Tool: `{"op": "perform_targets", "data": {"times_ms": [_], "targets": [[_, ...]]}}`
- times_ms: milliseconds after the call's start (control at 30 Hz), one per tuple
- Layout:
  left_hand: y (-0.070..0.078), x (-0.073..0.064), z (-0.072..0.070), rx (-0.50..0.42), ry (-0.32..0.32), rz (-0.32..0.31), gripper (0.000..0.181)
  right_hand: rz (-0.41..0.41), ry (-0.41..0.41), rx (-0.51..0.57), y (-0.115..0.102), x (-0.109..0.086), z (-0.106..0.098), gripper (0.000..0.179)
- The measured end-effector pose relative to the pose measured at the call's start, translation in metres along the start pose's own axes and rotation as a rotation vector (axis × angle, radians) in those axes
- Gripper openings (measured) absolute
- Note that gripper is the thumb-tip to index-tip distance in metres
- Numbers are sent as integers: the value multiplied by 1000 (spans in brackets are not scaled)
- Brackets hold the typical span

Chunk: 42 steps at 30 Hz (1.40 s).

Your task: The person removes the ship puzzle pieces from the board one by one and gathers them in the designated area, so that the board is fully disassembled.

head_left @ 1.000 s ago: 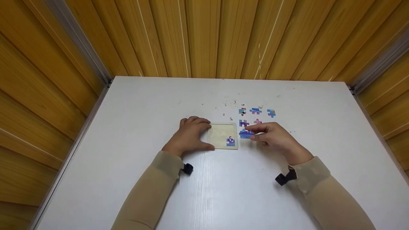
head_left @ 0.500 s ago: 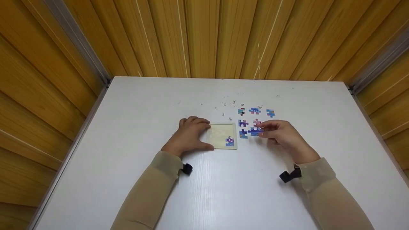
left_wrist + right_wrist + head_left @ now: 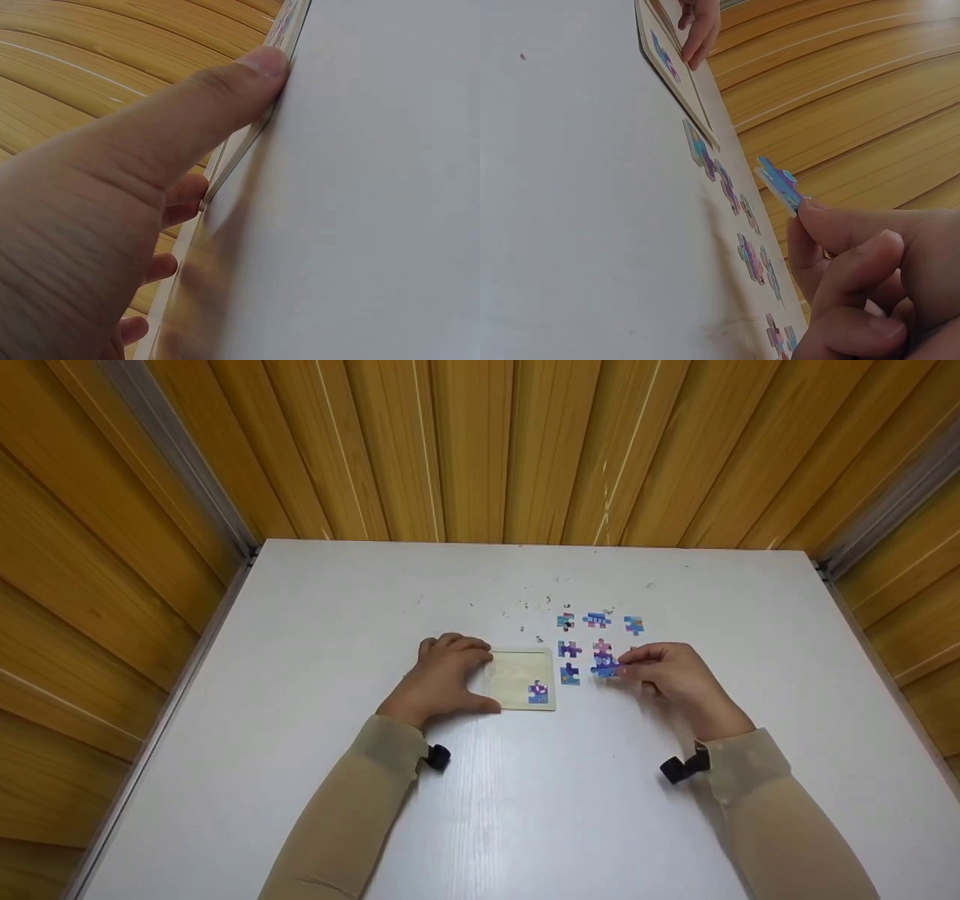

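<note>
My right hand pinches a blue and purple jigsaw piece between thumb and fingertips. In the right wrist view this jigsaw piece is raised off the table and tilted. The head view has it overlapping a pink piece behind. My left hand grips the left side of a square wooden puzzle tray, thumb at the near edge and fingers at the far edge. One purple and blue piece lies in the tray's near right corner. The thumb presses the tray's side in the left wrist view.
Several loose pieces lie right of the tray, including a blue one, a purple one and a striped one. Another blue piece is farthest right. Small dark marks dot the white table. Wood-patterned panels stand behind.
My right hand has moved right, away from the tray, carrying the pinched piece, which now tilts more. This uncovers the loose blue piece beside the tray. The left hand stays on the tray.
</note>
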State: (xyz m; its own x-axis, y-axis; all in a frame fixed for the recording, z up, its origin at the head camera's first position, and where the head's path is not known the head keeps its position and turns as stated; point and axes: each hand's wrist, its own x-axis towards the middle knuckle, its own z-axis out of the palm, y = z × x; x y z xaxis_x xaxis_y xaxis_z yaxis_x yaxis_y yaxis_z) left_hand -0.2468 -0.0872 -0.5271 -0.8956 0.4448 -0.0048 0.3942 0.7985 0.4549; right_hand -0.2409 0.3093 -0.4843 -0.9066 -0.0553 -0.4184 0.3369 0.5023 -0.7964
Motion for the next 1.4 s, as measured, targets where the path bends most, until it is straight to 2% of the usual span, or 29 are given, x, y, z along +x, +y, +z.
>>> {"op": "perform_targets", "data": {"times_ms": [400,800,1133,1400], "targets": [[-5,1,3,-6,25,24,87,-41,23,-63,5,3,2,40],[-4,0,3,-4,23,29,88,-33,28,-195,4,1,2,32],[-4,1,4,-9,26,24,88,-55,42,-222,6,2,5,25],[-4,1,3,-10,21,20,88,-87,48,-255,7,1,6,27]]}}
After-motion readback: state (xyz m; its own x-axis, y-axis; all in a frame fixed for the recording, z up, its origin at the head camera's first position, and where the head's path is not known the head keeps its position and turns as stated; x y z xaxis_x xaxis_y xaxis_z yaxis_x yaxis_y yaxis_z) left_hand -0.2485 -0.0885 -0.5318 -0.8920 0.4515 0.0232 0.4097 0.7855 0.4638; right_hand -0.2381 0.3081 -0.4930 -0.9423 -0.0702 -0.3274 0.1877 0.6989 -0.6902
